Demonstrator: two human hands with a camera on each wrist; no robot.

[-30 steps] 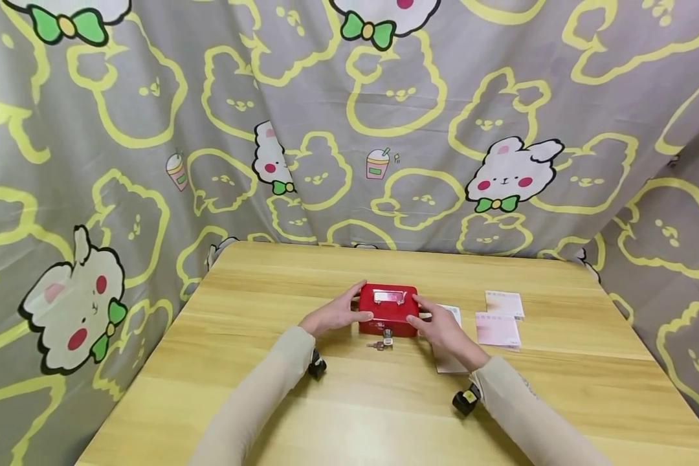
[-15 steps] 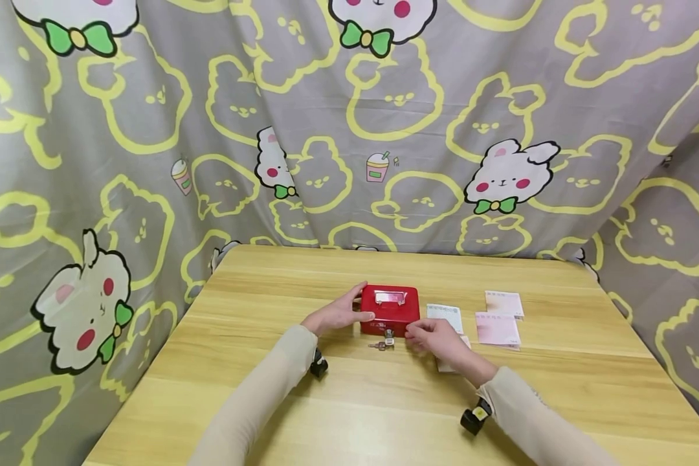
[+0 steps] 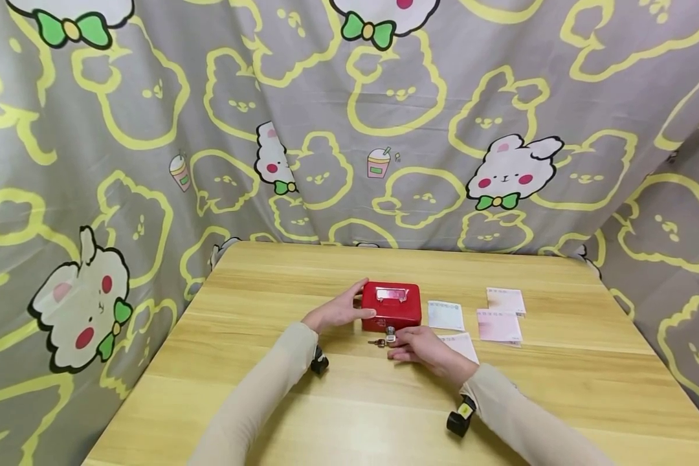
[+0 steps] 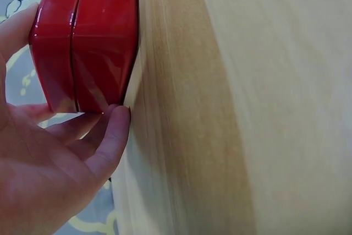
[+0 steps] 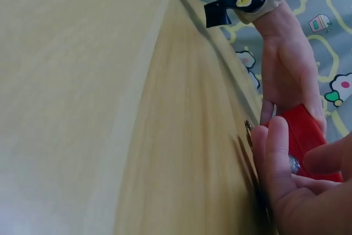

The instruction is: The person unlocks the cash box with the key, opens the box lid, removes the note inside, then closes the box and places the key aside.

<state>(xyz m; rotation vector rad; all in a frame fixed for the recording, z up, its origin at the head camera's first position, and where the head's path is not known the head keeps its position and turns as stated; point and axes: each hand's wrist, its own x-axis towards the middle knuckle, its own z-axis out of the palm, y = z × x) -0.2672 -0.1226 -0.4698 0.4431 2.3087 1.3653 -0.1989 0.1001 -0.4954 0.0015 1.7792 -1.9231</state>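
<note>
A red cash box (image 3: 391, 306) with a silver lid handle (image 3: 391, 294) stands on the wooden table, its lid down. At its left end my left hand (image 3: 341, 311) grips it, thumb at the front corner and fingers about the end and back. In the left wrist view the fingertips (image 4: 118, 115) press low on the end. A silver lock (image 3: 390, 334) sits at the box's front, with keys (image 3: 377, 342) lying to its left. My right hand (image 3: 426, 349) is at the lock, thumb and fingers apart with fingertips right at its right edge.
Right of the box lie a bluish stack of note-like papers (image 3: 445, 316), a pale stack (image 3: 459, 345) partly behind my right hand, a pink stack (image 3: 499, 326) and another pale one (image 3: 505, 299). A patterned curtain (image 3: 326, 162) hangs beyond the table's back edge (image 3: 413, 250).
My right hand has left the box's right side and moved left and down to the lock at its front. The left hand stays on the box's left end.
</note>
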